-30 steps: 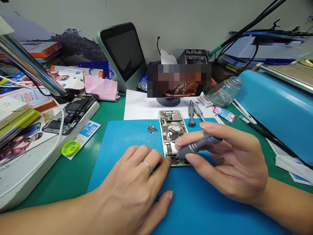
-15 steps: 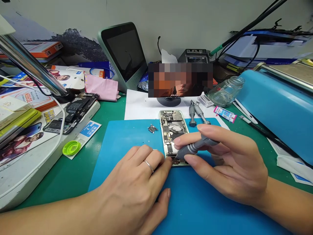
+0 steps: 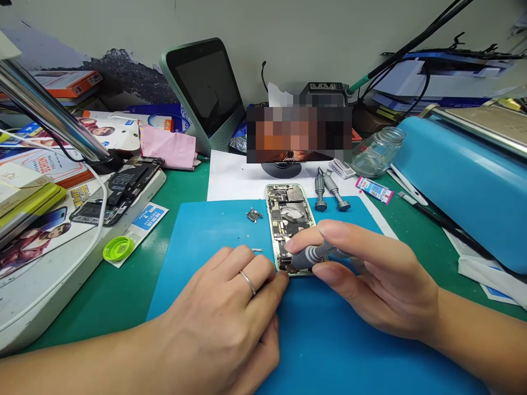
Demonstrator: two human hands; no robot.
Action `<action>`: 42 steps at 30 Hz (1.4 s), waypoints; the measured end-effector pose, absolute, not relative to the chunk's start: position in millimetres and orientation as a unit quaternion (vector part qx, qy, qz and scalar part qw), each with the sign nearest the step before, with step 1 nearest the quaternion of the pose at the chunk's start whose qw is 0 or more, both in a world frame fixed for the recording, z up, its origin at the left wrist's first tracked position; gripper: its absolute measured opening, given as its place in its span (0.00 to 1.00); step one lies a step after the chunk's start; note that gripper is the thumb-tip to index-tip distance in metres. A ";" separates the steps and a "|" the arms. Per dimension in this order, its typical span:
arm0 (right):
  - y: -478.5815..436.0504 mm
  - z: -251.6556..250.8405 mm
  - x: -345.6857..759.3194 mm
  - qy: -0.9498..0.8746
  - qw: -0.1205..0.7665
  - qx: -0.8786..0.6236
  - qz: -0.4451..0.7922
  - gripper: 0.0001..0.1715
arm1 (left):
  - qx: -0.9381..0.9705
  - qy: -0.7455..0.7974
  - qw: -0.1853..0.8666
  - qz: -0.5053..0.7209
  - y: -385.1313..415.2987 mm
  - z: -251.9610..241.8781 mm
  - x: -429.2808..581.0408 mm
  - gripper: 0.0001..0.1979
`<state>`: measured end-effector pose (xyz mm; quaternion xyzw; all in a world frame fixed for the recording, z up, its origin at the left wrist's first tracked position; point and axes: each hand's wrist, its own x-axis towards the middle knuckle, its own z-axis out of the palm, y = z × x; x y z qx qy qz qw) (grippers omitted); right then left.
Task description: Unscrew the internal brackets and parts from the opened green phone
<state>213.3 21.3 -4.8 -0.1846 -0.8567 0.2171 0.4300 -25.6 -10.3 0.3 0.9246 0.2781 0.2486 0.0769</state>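
An opened phone [image 3: 292, 214] with its inner parts bare lies on the blue mat [image 3: 197, 236]. My right hand [image 3: 370, 274] grips a grey screwdriver [image 3: 308, 257] between thumb and fingers, tilted over the phone's lower end; its tip is hidden. My left hand [image 3: 239, 307], with a ring, rests on the mat, fingers curled, a fingertip at the phone's lower left corner. Whether those fingers hold anything is hidden. Left of the phone lie a small dark component [image 3: 254, 214] and a tiny metal piece [image 3: 257, 250].
Two grey screwdrivers [image 3: 331, 189] lie beyond the phone. A glass jar [image 3: 379, 151] and a blue case [image 3: 461, 186] are at right. At left are a green cap [image 3: 118, 248] and another opened phone [image 3: 119, 192]. Behind stands a tablet-like screen [image 3: 208, 85].
The screwdriver in my right hand has shifted slightly left over the phone's lower end. My left thumb has drawn in under the hand. The whole view has shifted a little.
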 end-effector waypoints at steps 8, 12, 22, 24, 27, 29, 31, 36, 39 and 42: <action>22.0 -3.8 216.7 -0.873 0.418 -0.162 0.190 0.41 | 0.926 0.274 0.075 0.247 -9.4 -0.6 -26.4 0.11; 21.4 -3.5 217.3 -0.874 0.415 -0.165 0.191 0.41 | 0.926 0.275 0.079 0.245 -9.5 0.0 -25.8 0.10; 21.1 -4.1 214.6 -0.853 0.431 -0.189 0.225 0.41 | 0.926 0.275 0.088 0.245 -8.4 0.7 -26.2 0.09; 21.7 -4.1 214.3 -0.850 0.430 -0.180 0.245 0.41 | 0.927 0.272 0.093 0.242 -9.2 0.8 -26.3 0.09; 23.2 -1.6 214.2 -0.858 0.415 -0.173 0.248 0.41 | 0.926 0.273 0.090 0.245 -10.2 0.5 -26.4 0.09; 24.8 1.3 214.0 -0.868 0.406 -0.168 0.229 0.39 | 0.927 0.274 0.087 0.243 -10.0 -0.2 -26.2 0.09; 26.3 4.1 213.7 -0.874 0.407 -0.169 0.205 0.36 | 0.927 0.274 0.085 0.242 -9.4 -1.0 -25.8 0.09; 28.5 7.4 212.1 -0.867 0.418 -0.180 0.202 0.31 | 0.926 0.276 0.086 0.244 -8.2 -1.0 -25.5 0.10; 29.0 7.1 211.8 -0.870 0.410 -0.177 0.209 0.31 | 0.926 0.273 0.089 0.245 -8.4 0.3 -25.9 0.09; 28.8 7.1 212.3 -0.874 0.410 -0.188 0.183 0.29 | 0.926 0.275 0.089 0.245 -8.6 1.6 -26.5 0.09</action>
